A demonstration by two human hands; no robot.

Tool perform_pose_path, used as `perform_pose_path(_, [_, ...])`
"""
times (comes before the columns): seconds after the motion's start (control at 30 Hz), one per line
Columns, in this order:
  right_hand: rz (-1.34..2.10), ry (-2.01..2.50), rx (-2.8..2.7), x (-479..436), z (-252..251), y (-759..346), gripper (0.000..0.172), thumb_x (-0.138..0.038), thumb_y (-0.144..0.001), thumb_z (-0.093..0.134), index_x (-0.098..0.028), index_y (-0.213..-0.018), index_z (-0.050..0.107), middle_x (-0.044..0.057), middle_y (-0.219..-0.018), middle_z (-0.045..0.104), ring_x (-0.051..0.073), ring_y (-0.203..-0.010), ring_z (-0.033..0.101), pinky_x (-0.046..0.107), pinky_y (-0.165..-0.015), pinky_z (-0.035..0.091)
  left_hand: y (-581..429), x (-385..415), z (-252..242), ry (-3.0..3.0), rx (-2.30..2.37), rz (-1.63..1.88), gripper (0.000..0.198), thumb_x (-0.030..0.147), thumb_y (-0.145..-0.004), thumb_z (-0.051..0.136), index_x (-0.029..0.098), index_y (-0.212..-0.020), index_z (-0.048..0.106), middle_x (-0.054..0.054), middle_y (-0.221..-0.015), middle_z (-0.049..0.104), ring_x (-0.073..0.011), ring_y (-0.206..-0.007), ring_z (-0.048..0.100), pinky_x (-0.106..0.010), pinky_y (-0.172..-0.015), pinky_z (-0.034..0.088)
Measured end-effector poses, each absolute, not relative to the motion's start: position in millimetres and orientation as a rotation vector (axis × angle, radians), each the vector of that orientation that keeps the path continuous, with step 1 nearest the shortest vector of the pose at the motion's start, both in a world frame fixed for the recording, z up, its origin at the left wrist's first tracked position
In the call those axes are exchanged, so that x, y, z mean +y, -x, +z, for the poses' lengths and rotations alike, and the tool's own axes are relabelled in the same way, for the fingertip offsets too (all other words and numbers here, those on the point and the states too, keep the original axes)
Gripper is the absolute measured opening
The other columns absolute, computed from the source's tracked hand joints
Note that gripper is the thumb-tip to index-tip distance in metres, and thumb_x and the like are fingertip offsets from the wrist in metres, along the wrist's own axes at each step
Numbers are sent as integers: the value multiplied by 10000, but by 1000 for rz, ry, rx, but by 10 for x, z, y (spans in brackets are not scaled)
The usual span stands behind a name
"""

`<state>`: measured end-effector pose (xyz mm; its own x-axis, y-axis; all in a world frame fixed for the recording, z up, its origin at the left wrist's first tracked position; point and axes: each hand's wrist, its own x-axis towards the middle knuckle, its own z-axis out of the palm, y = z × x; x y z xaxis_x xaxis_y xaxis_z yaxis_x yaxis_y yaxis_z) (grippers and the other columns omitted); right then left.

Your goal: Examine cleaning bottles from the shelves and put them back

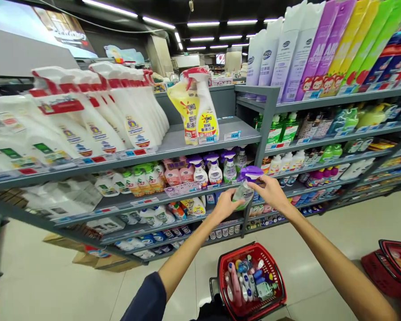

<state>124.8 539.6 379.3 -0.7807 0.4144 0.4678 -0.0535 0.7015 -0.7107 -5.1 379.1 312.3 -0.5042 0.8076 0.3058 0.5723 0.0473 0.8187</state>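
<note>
Both of my hands are raised in front of the shelf around a pale green plastic bottle with a purple trigger-spray head [245,189]. My left hand [224,205] grips the lower body of the bottle from the left. My right hand [267,191] holds its upper part just under the purple head, with the fingers reaching across. Part of the label is hidden behind my fingers. Below my hands, a red plastic shopping basket [240,255] holds several bottles of household products.
Grey metal shelving [269,120] runs along the aisle, stocked with spray bottles, detergent refills and tall air freshener cans. A second red basket [387,267] lies on the tiled floor at lower right. Cardboard boxes [103,263] sit under the shelves at left.
</note>
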Motion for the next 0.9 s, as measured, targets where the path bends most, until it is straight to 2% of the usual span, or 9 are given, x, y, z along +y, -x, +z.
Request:
perform_pose_path(0.1, [759, 247, -2263, 5647, 3822, -976, 254, -399, -946, 632, -169, -989, 731, 98, -977, 727, 257, -862, 677, 376, -796, 531, 339, 4269, 3299, -1518, 2245, 1424, 517, 247, -828, 780, 141, -1317, 652, -131, -1258, 704, -266, -1059, 677, -389, -1001, 512])
perform_pose_path(0.17, [679, 249, -2234, 5788, 3829, -783, 229, -351, -965, 600, -162, -1015, 717, 110, -1025, 709, 251, -881, 658, 380, -840, 515, 502, 4554, 3393, -1544, 2338, 1417, 461, 251, -843, 774, 110, -1271, 676, -153, -1222, 703, -270, -1041, 676, -399, -1007, 502])
perform_pose_path(0.33, [670, 254, -2123, 6020, 3750, -411, 179, -255, -982, 534, -162, -1059, 666, 126, -1114, 659, 256, -1006, 612, 370, -919, 480, 697, 5049, 3444, -1454, 2467, 1460, 386, 204, -876, 731, 103, -1245, 687, -176, -1144, 710, -297, -1053, 668, -422, -992, 489])
perform_pose_path(0.4, [670, 276, -2101, 6069, 3675, -317, 193, -237, -999, 488, -164, -1076, 649, 127, -1114, 643, 251, -1012, 601, 364, -918, 476, 705, 5169, 3391, -1398, 2502, 1490, 352, 183, -895, 691, 110, -1239, 684, -183, -1165, 715, -300, -1055, 677, -418, -979, 495])
perform_pose_path(0.6, [691, 407, -2077, 6199, 3356, -97, 169, -211, -1004, 493, -160, -1116, 610, 122, -1148, 623, 233, -1058, 578, 339, -972, 457, 729, 5398, 3114, -1268, 2534, 1522, 450, 142, -917, 614, 115, -1365, 589, -208, -1297, 676, -308, -1183, 655, -418, -1054, 464])
perform_pose_path(0.73, [714, 518, -2089, 6270, 3162, 47, 125, -205, -1015, 494, -166, -1078, 593, 110, -1148, 623, 217, -1063, 575, 317, -975, 455, 756, 5493, 2932, -1246, 2494, 1500, 471, 165, -951, 545, 71, -1412, 533, -244, -1336, 642, -321, -1249, 623, -431, -1075, 459])
perform_pose_path(0.9, [714, 699, -2089, 6315, 3035, 204, 144, -228, -1031, 470, -150, -1051, 588, 132, -1149, 622, 243, -1030, 598, 360, -954, 477, 753, 5570, 2761, -1209, 2428, 1508, 598, 231, -928, 595, 71, -1484, 443, -249, -1445, 562, -338, -1371, 528, -451, -1146, 414])
